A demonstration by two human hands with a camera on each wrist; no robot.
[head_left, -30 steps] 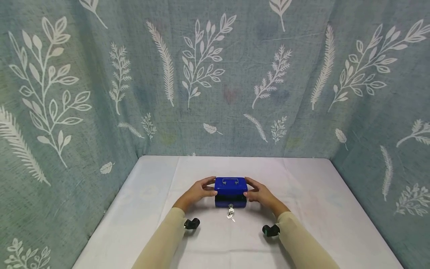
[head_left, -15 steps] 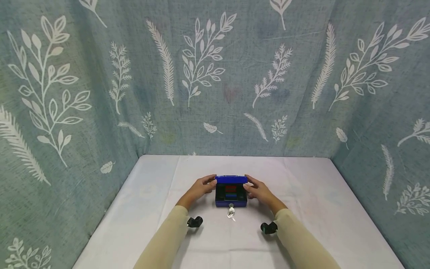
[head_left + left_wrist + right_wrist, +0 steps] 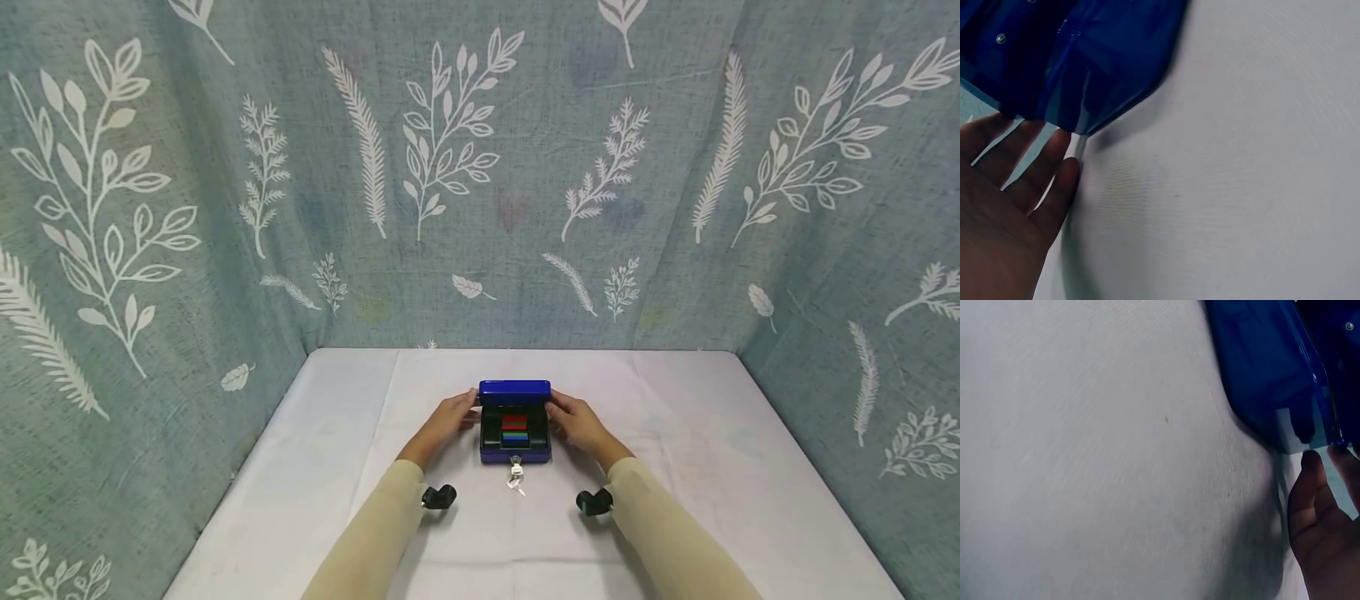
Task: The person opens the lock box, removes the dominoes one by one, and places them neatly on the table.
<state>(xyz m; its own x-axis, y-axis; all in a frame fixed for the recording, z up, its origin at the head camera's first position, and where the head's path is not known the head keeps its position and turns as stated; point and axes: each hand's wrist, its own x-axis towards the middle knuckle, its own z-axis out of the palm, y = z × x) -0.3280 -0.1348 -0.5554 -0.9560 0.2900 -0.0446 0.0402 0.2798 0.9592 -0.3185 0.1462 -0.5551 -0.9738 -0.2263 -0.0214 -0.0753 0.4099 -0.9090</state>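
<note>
A blue metal cash box [image 3: 514,457] sits on the white table with its lid [image 3: 514,392] raised and tipped back. Inside its black tray [image 3: 491,429] lie small red, green and blue strips. My left hand [image 3: 446,423] is at the lid's left end, its extended fingertips right at the blue edge in the left wrist view. At the opposite end is my right hand [image 3: 581,423]; in the right wrist view its thumb and fingertips meet the edge of the blue metal [image 3: 1260,369]. Keys [image 3: 516,479] dangle from the front lock.
A white cloth [image 3: 360,533] covers the table. Grey-green curtains [image 3: 510,300] with white leaf prints enclose the back and both sides. Black wrist mounts [image 3: 439,497] stick out inward from both sleeves.
The lid has swung up and backward from partly raised, uncovering the tray. Both hands have followed it, and their thumbs have left the lid's front edge. The box body stays in place.
</note>
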